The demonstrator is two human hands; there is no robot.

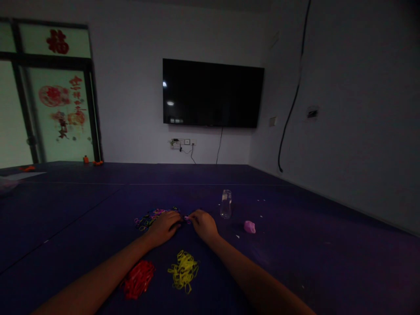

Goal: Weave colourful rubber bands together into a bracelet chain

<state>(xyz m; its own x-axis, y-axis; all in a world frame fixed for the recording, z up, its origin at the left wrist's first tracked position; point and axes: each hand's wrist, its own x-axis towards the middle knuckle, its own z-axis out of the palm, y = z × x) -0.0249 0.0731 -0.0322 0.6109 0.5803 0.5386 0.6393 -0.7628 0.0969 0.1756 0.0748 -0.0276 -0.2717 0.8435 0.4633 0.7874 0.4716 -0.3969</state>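
My left hand [166, 226] rests palm down at the right side of a pile of mixed-colour rubber bands [144, 222], covering part of it. Its thumb stands apart from the fingers, and no held thing shows under it. Close by on the right, my right hand [205, 225] pinches at a small pinkish-purple rubber band [187, 218] between the two hands. Nearer to me lie a heap of red rubber bands [139, 280], beside my left forearm, and a loose heap of yellow rubber bands [184, 271] between my forearms.
A clear bottle [225, 205] stands upright without a cap, right of my right hand. A crumpled-looking pink object [250, 226] and small white scraps [237, 236] lie farther right on the dark purple surface [311, 262]. Small orange objects [85, 159] sit at the far left edge.
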